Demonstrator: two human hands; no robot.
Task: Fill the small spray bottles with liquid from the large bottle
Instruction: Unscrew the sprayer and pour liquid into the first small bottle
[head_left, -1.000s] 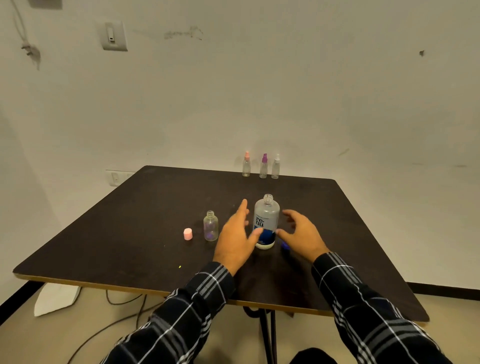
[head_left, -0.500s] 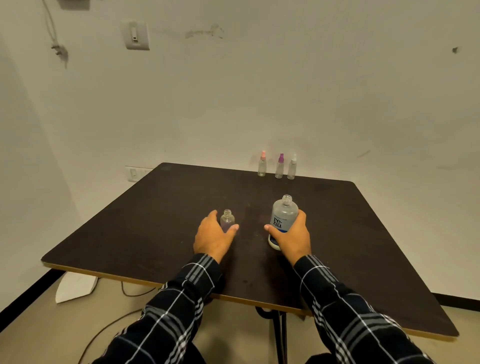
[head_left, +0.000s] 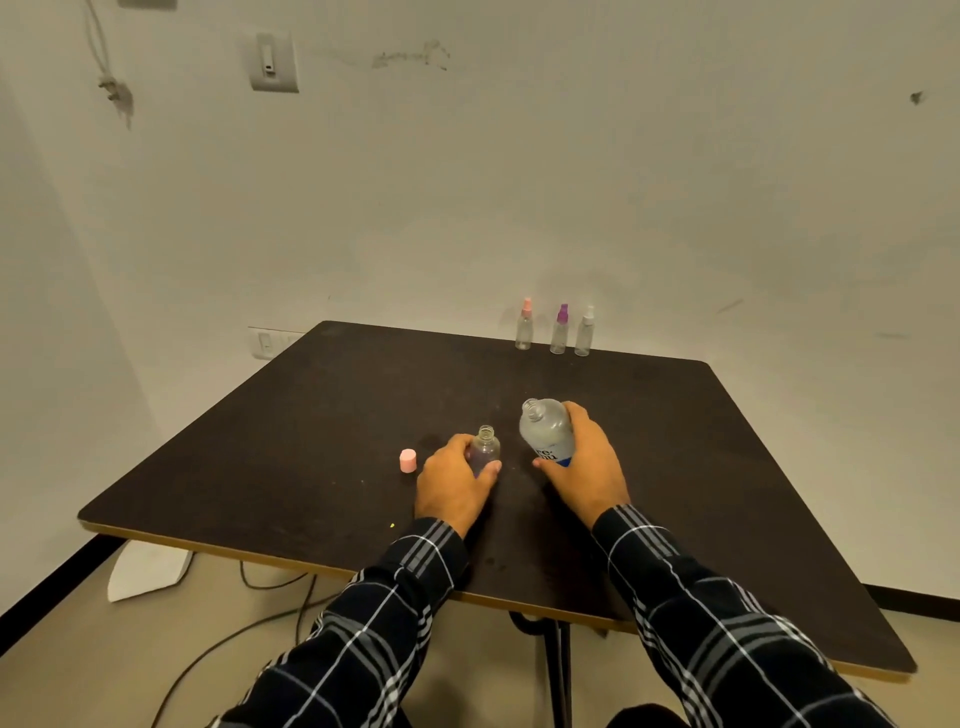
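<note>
My right hand (head_left: 587, 470) grips the large clear bottle (head_left: 545, 431) with a blue-and-white label; its neck is uncapped and it tilts left toward the small bottle. The small clear bottle (head_left: 485, 448), cap off and upright on the dark table (head_left: 311, 431), is held by my left hand (head_left: 452, 480). Its pink cap (head_left: 408, 460) lies on the table just left of my left hand. Three small spray bottles stand at the table's far edge: one with a pink top (head_left: 524, 325), one with a purple top (head_left: 560, 330), one with a white top (head_left: 585, 331).
The table's front edge runs close under my forearms. A white wall stands right behind the table, with a switch plate (head_left: 272, 61) high up and a socket (head_left: 265, 343) low down. Cables and a white sheet (head_left: 148, 569) lie on the floor at the left.
My left hand moved from beside the large bottle and closed on the small bottle. My right hand took hold of the large bottle, lifted it and tipped it to the left.
</note>
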